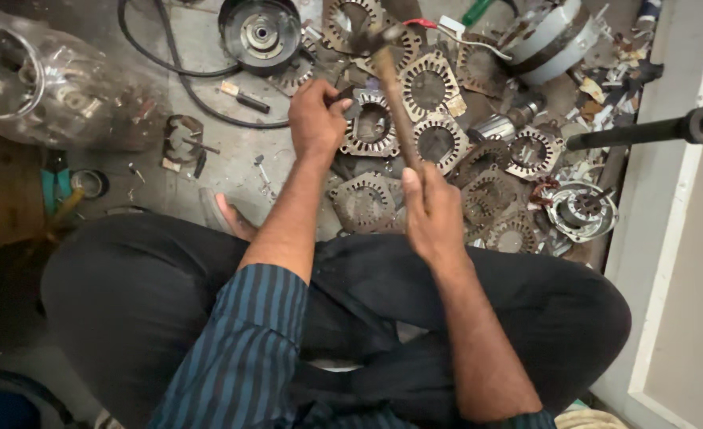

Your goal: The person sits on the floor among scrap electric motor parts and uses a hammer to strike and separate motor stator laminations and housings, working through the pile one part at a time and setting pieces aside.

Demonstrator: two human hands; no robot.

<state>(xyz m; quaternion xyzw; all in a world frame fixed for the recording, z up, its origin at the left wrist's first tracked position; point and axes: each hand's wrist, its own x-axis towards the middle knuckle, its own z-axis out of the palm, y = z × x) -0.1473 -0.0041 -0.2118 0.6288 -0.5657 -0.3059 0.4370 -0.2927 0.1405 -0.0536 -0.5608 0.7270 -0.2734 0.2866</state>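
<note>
Just above the centre of the frame, the left hand (316,119) has its fingers curled onto the left rim of a round motor stator core (371,125), which lies flat on the floor among a heap of similar toothed cores (439,143). The right hand (433,213), lower and to the right, has its fingers clamped around the wooden handle of a hammer (392,87). The handle's long axis slants up and slightly left from that fist, so the metal head hangs near the top of the frame, beyond the held core and above it.
</note>
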